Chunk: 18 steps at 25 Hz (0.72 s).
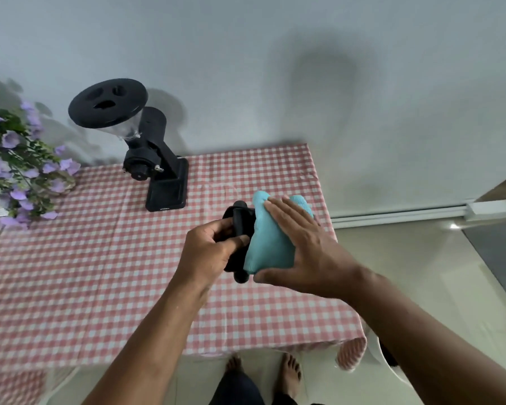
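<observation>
The small black plastic part [240,220], rounded and with a thick bar across it, is held in the air above the right half of the table, near its right edge and not touching the surface. The left hand [211,254] grasps it from the left side: the fingers are curled round the bar and the thumb lies across its front. A turquoise soft cloth [268,244] covers the right side of the black part and touches it directly. The right hand [301,244] lies flat on this cloth, its fingers [284,210] straight and close together and pressing the cloth against the part, while the thumb reaches along the lower edge of the cloth. Under both hands is the table with a pink and white checked tablecloth [100,273]. Further back on it, well apart from the hands, stands a black coffee grinder [158,165] with a clear hopper and a round black lid, close to the pale grey wall [333,83]. At the left edge there is a bunch of purple flowers with green leaves [24,165]. Below the front edge of the table, two bare feet [234,366] stand on the light floor.
</observation>
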Tool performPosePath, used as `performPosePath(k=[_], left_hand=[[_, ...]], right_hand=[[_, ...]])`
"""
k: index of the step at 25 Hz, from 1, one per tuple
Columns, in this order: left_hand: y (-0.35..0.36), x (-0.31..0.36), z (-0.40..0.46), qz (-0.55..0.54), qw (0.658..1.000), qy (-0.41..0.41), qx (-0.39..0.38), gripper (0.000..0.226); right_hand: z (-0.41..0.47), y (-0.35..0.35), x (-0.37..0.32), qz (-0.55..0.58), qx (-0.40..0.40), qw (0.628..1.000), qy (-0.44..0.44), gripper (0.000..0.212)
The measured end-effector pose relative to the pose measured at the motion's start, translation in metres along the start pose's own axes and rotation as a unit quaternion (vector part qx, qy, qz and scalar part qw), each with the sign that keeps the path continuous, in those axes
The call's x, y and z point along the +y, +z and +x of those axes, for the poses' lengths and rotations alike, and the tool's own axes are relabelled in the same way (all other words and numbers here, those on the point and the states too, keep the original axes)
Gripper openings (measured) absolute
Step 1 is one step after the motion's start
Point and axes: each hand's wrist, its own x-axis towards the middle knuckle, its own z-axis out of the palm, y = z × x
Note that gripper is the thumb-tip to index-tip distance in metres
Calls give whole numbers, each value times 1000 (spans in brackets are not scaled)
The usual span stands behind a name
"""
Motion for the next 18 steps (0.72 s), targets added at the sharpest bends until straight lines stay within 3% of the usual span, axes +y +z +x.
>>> performPosePath(k=[2, 4, 6, 10, 15, 18], left_hand=[[4, 4, 4, -1, 1000, 5, 4, 26], [8, 5, 9, -5, 1000, 0, 1, 26], [12, 5, 12, 7, 1000, 2, -13, 26], [12, -1, 16, 40, 998, 9, -47, 27], [17, -4, 20, 44, 994, 9, -95, 27], [9, -11, 29, 40, 995, 8, -91, 25]], right_hand=[[-4, 1, -1, -99, -8, 995, 14, 133], [-16, 13, -2, -140, 47, 989, 4, 122], [-21, 16, 2, -81, 82, 993, 4, 102], [-19, -4, 17, 77, 62, 994, 51, 79], [-20, -13, 23, 189, 225, 944, 148, 10], [-26, -14, 34, 202, 231, 931, 197, 22]])
